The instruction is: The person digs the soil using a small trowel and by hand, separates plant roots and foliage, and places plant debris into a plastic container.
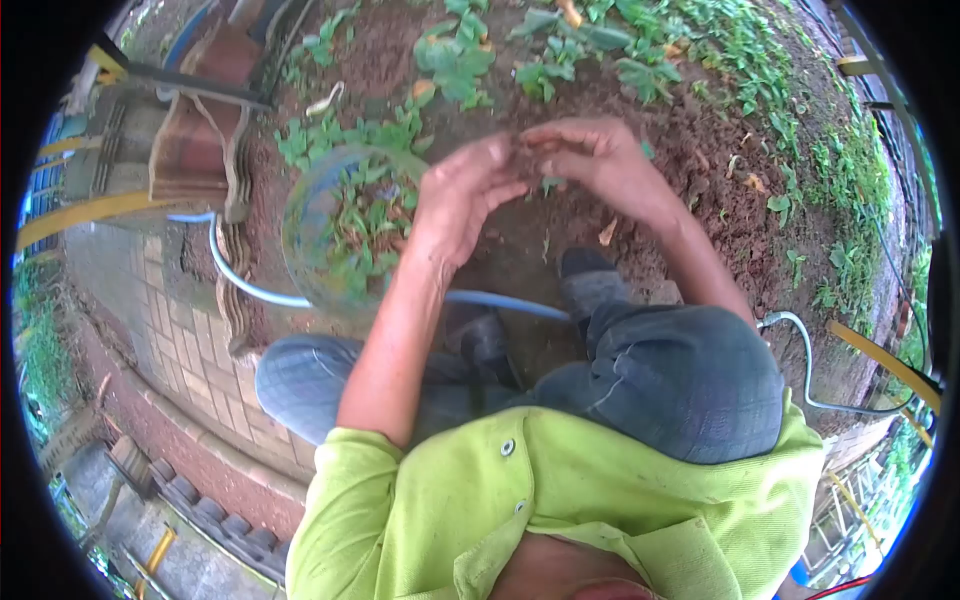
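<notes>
Head view: left hand [452,205] and right hand [600,165] meet above garden soil [722,200], fingers [575,129] pinching a blurred dark clump [521,158].

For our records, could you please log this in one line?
left hand, right hand: close together above soil | clear tub: leaves visible within

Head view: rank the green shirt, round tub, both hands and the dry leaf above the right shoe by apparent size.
1. Green shirt
2. Round tub
3. Left hand and right hand: too alike to rank
4. Dry leaf
</notes>
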Motion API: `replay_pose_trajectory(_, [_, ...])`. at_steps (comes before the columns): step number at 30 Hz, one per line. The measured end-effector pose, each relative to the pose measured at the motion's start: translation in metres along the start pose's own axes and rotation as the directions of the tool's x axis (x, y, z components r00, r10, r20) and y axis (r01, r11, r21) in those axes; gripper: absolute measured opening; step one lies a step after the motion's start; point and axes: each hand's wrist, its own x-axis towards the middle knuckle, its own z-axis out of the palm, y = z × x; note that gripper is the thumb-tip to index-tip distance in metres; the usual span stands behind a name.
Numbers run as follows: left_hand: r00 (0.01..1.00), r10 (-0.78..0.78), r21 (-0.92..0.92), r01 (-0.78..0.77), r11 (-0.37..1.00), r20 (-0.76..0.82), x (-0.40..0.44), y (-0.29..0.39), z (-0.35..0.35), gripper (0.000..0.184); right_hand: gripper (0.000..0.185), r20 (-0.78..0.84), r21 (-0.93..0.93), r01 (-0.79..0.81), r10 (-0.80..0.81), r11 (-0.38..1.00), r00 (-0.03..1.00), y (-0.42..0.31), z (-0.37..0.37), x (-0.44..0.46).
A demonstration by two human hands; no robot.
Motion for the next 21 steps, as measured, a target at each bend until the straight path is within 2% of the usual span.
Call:
replay_pose_trajectory(1, [0.999, 0.042, 0.063, -0.043, 0.997, 0.025, 0.001, -0.001, 0.001, 0.029, 0.036, -0.02, -0.012, 0.031, -0.031, 0.999, 0.999, -0.003, -0.002, -0.001])
replay_pose_trajectory(3, [0.997, 0.045, 0.045, -0.048, 0.998, 0.058, 0.004, -0.003, -0.004, 0.024, 0.034, -0.003, 0.069, 0.065, -0.065, 0.995, 0.998, -0.01, -0.003, -0.005])
replay_pose_trajectory(5, [0.998, 0.018, -0.083, -0.013, 0.996, 0.067, 0.004, -0.003, -0.005, 0.022, 0.032, -0.019, 0.031, 0.111, -0.11, 0.993, 0.994, -0.018, -0.003, -0.009])
replay_pose_trajectory(7, [0.992, 0.026, -0.089, -0.014, 0.996, 0.126, 0.004, -0.006, -0.007, 0.022, 0.033, -0.052, -0.02, 0.095, -0.096, 0.995, 0.994, -0.02, -0.003, -0.013])
replay_pose_trajectory(9, [0.986, 0.012, -0.104, 0.005, 0.995, 0.168, 0.007, -0.006, -0.006, 0.022, 0.033, -0.073, 0.007, 0.161, -0.16, 0.987, 0.984, -0.021, -0.002, -0.014])
replay_pose_trajectory(11, [0.974, 0.001, -0.165, 0.037, 0.986, 0.225, 0.002, -0.006, -0.006, 0.023, 0.034, -0.106, -0.111, 0.208, -0.22, 0.972, 0.97, -0.022, -0.001, -0.017])
replay_pose_trajectory(13, [0.977, -0.01, -0.224, 0.059, 0.973, 0.214, 0.0, -0.004, -0.001, 0.022, 0.038, -0.095, -0.122, 0.191, -0.203, 0.974, 0.975, -0.026, -0.001, -0.019])
replay_pose_trajectory(15, [0.989, -0.053, 0.067, 0.044, 0.997, 0.136, -0.002, -0.003, 0.005, 0.02, 0.041, -0.084, -0.135, 0.178, -0.19, 0.975, 0.978, -0.026, 0.0, -0.02])
replay_pose_trajectory(17, [0.992, -0.031, 0.098, 0.019, 0.995, 0.124, -0.003, -0.006, 0.009, 0.018, 0.04, -0.185, -0.058, 0.239, -0.246, 0.969, 0.951, -0.023, 0.004, -0.019])
replay_pose_trajectory(18, [0.991, -0.036, 0.001, 0.037, 0.999, 0.125, -0.002, -0.008, 0.006, 0.017, 0.04, -0.181, -0.055, 0.242, -0.248, 0.969, 0.952, -0.019, 0.005, -0.017])
replay_pose_trajectory(19, [0.991, -0.04, -0.095, 0.053, 0.994, 0.126, -0.001, -0.009, 0.004, 0.016, 0.037, -0.233, -0.167, 0.287, -0.321, 0.943, 0.918, -0.013, 0.004, -0.016])
replay_pose_trajectory(20, [0.992, -0.035, -0.092, 0.046, 0.995, 0.122, 0.0, -0.01, 0.001, 0.016, 0.034, -0.276, -0.279, 0.324, -0.398, 0.904, 0.875, -0.01, 0.003, -0.015])
replay_pose_trajectory(21, [0.993, -0.027, -0.136, 0.043, 0.99, 0.112, 0.0, -0.01, 0.001, 0.018, 0.034, -0.274, -0.276, 0.331, -0.404, 0.902, 0.873, -0.011, 0.004, -0.016])
